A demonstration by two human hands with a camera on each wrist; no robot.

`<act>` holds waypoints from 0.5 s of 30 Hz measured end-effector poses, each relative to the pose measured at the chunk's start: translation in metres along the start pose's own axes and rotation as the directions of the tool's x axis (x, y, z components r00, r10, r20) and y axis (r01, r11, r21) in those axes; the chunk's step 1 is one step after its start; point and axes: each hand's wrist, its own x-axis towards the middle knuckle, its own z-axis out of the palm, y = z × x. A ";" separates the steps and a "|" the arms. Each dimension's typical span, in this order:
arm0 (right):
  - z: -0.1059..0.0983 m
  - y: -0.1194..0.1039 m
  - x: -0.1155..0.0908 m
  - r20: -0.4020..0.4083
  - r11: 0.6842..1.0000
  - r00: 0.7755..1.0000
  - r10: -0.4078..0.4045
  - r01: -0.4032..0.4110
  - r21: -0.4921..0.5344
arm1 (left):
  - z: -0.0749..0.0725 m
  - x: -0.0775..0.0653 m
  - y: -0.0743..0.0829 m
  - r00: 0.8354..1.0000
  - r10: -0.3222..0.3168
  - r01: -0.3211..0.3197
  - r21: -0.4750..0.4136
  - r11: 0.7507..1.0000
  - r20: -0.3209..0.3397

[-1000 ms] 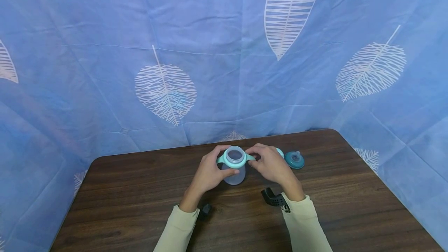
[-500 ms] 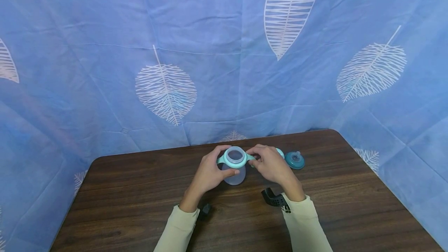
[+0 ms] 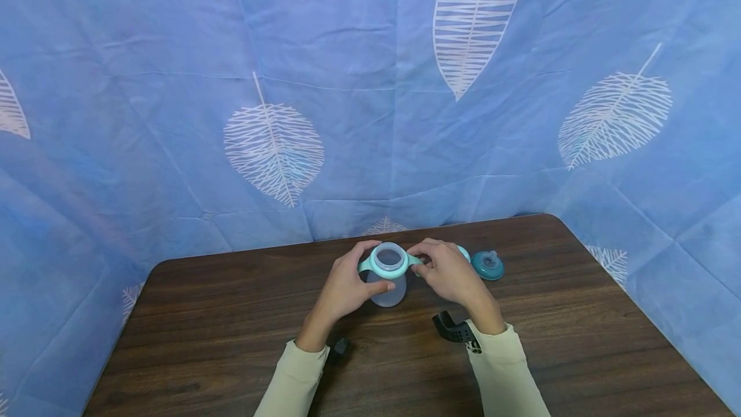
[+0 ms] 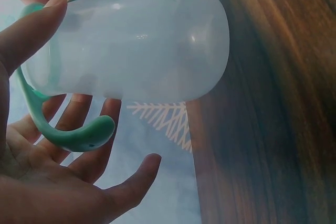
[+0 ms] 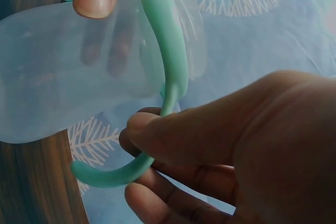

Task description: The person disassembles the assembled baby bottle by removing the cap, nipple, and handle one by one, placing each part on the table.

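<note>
A translucent baby bottle [image 3: 388,295] stands upright near the table's back edge, its mouth uncovered. Round its neck sits a mint-green two-handled ring [image 5: 169,40]. My left hand [image 3: 344,283] grips the upper bottle, thumb in front and fingers behind. In the left wrist view, one curved handle [image 4: 79,139] of the ring hangs between the bottle and that palm. My right hand [image 3: 448,271] pinches the other handle [image 5: 107,177] between thumb and fingers, as the right wrist view shows.
A teal nipple cap [image 3: 488,266] lies on the table to the right. Beside it a mint-green piece [image 3: 464,253] is mostly hidden behind my right hand. The brown wooden table [image 3: 231,327] ends at a blue leaf-print cloth [image 3: 359,147].
</note>
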 end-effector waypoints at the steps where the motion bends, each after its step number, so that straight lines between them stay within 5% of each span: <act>1: 0.000 0.000 0.000 0.000 1.000 1.000 0.001 -0.001 0.002 | 0.000 0.000 0.000 1.000 -0.004 0.004 0.002 1.000 0.000; 15: -0.003 -0.002 -0.002 -0.003 1.000 1.000 -0.005 0.005 0.000 | 0.002 -0.002 0.000 1.000 -0.004 0.004 0.012 1.000 0.004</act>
